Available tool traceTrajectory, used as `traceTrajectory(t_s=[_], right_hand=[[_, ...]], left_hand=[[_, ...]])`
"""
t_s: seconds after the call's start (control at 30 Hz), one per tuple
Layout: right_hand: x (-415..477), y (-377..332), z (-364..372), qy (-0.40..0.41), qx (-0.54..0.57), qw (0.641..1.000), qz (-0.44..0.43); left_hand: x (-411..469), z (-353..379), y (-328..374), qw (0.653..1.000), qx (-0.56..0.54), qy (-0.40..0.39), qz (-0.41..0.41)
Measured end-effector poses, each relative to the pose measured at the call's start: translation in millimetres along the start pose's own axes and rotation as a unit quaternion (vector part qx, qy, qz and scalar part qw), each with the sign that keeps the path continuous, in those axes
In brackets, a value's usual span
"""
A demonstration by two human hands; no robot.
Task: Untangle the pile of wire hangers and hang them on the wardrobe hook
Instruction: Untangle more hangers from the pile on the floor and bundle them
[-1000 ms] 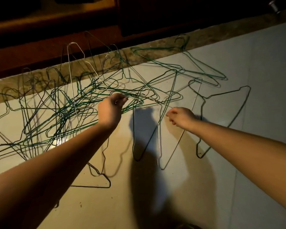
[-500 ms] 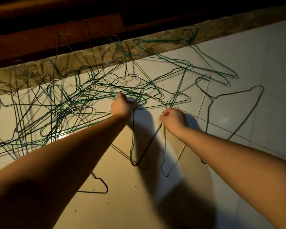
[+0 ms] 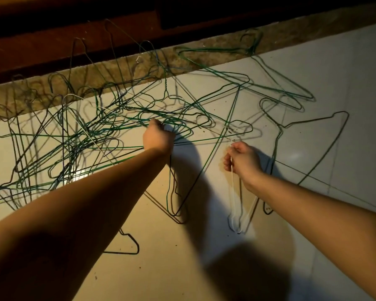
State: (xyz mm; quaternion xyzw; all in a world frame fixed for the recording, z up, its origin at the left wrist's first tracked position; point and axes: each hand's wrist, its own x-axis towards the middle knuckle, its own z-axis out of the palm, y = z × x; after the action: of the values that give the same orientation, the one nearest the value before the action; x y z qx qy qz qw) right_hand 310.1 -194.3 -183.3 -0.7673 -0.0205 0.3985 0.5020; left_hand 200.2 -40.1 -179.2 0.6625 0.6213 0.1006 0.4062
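Pale floor tiles [image 3: 345, 83] run to a rough stone sill [image 3: 291, 38] beneath dark wooden furniture [image 3: 52, 46] at the far edge. The pile of wire hangers [image 3: 109, 127], mostly green, spreads over the left and middle of the floor and partly onto the sill, with hooks and shoulders interlocked.

Left hand [image 3: 159, 137]: fingers curled tight on several green wires at the near right edge of the pile. A dark green hanger [image 3: 167, 192] trails from this grip toward the viewer.

Right hand [image 3: 241, 158]: fingers curled round the upper part of a white hanger [image 3: 232, 187], whose body extends nearward.

Compared with half a second ago, the right hand and white hanger lie farther right and the gap between the hands is wider. The left hand keeps its place.

A single dark hanger [image 3: 277, 140] lies flat to the right, apart from the pile. A long green hanger [image 3: 213, 49] lies on the sill, far right. A small dark hanger [image 3: 122, 253] is partly hidden by the left forearm. Green wires cross between the two hands, and arm shadows cover the near floor.
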Motion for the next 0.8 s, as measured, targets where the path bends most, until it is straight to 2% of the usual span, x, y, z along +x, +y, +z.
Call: traceTrajectory(t_s=[0.2, 0.37, 0.57, 0.8], right_hand=[[10, 6, -27, 0.027, -0.072, 0.997, 0.006], [8, -2, -46, 0.069, -0.129, 0.989, -0.023], [5, 5, -86, 0.121, -0.275, 0.953, -0.031], [4, -2, -105, 0.123, -0.343, 0.931, 0.005]], left_hand=[[1, 1, -1, 0.999, -0.023, 0.008, -0.027], [6, 3, -2, 0.999, -0.018, 0.009, -0.027], [7, 1, 1, 0.999, -0.02, 0.024, -0.021], [-1, -3, 5, 0.999, -0.023, 0.021, -0.025]])
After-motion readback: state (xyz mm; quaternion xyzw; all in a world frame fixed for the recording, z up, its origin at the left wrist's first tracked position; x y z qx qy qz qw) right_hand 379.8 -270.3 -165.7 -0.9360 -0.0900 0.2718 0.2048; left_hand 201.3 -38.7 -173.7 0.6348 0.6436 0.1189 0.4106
